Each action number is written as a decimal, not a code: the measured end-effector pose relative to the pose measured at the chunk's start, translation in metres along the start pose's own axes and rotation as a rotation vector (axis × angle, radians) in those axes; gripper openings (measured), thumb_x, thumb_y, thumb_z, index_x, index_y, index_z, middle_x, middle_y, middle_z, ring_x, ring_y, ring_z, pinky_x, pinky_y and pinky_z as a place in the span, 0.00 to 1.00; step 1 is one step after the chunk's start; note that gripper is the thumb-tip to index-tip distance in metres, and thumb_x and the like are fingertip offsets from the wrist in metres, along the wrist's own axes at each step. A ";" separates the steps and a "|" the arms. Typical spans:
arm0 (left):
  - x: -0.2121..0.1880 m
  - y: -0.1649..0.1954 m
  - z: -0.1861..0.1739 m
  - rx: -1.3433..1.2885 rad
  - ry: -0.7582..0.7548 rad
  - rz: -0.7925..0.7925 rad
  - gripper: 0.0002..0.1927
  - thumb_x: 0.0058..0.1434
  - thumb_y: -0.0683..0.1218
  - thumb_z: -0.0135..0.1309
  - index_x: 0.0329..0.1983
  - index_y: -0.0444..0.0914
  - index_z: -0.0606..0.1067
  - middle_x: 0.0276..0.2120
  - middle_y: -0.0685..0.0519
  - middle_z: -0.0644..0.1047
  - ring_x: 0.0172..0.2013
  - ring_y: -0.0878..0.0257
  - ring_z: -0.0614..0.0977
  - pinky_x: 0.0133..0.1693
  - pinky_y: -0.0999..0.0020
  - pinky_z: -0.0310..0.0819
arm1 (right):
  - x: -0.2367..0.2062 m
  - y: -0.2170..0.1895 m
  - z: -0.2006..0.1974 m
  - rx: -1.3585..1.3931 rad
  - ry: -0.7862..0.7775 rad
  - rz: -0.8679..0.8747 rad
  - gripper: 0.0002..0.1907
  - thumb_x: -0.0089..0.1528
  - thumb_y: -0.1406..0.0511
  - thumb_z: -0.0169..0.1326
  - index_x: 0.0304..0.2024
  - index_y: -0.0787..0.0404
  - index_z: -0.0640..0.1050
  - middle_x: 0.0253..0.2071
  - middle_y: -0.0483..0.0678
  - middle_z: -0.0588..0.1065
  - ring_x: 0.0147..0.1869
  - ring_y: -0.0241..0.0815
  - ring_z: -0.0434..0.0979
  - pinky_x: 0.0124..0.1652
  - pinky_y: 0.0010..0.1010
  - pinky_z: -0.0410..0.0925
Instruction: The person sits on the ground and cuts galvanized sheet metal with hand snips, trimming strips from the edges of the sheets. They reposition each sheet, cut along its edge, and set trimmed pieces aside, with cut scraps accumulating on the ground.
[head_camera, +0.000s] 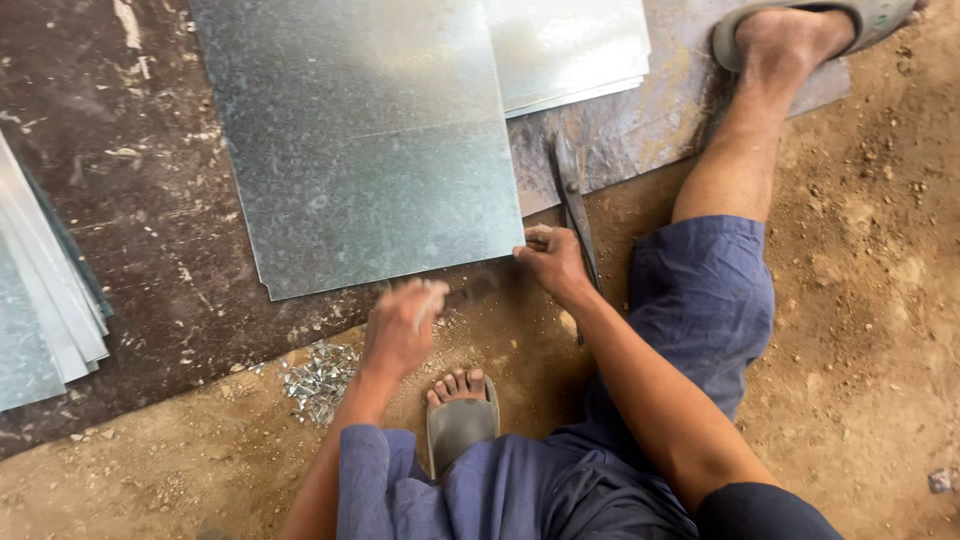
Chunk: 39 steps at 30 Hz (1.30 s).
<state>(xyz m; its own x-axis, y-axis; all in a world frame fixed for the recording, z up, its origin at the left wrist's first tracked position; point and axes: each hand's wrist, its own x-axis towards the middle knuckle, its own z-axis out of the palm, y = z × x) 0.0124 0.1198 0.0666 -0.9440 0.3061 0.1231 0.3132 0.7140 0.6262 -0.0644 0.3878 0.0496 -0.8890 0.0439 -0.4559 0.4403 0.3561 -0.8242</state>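
A large galvanized metal sheet (360, 140) lies flat on a dark ground mat (130, 230). My right hand (551, 260) pinches the sheet's near right corner. My left hand (401, 326) hovers just below the sheet's near edge, curled and blurred by motion. A dark blurred shape (478, 289) runs from it toward the corner, and I cannot tell whether the hand holds it. A pair of long metal snips (572, 195) lies on the ground just beyond my right hand.
More sheets are stacked at the left edge (45, 300) and at the top (565, 45). Small metal offcuts (318, 378) lie on the dirt by my left wrist. My sandalled feet rest at bottom centre (460, 415) and top right (800, 30).
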 end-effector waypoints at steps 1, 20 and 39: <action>0.019 -0.003 0.002 -0.021 -0.038 -0.059 0.15 0.70 0.41 0.47 0.55 0.48 0.78 0.38 0.49 0.82 0.35 0.54 0.81 0.42 0.55 0.72 | -0.002 -0.001 0.002 0.026 -0.014 0.037 0.19 0.59 0.71 0.61 0.53 0.69 0.78 0.48 0.53 0.80 0.51 0.41 0.81 0.51 0.28 0.74; 0.087 0.006 0.028 0.129 -0.031 0.261 0.20 0.50 0.42 0.69 0.48 0.44 0.81 0.57 0.52 0.75 0.59 0.54 0.73 0.61 0.52 0.63 | -0.004 -0.001 -0.006 0.058 -0.051 -0.116 0.16 0.58 0.76 0.62 0.49 0.68 0.79 0.46 0.49 0.83 0.50 0.36 0.83 0.51 0.27 0.76; 0.093 0.004 0.026 0.164 -0.034 0.278 0.16 0.51 0.43 0.68 0.44 0.49 0.83 0.56 0.56 0.78 0.60 0.57 0.72 0.61 0.52 0.61 | 0.000 0.000 -0.011 0.004 -0.065 -0.112 0.17 0.57 0.75 0.63 0.49 0.68 0.80 0.47 0.52 0.83 0.50 0.39 0.83 0.52 0.29 0.76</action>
<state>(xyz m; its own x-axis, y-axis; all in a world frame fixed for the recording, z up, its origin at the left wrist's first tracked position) -0.0713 0.1676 0.0605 -0.8171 0.5220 0.2446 0.5733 0.6915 0.4395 -0.0654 0.3977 0.0534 -0.9227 -0.0566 -0.3814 0.3392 0.3516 -0.8725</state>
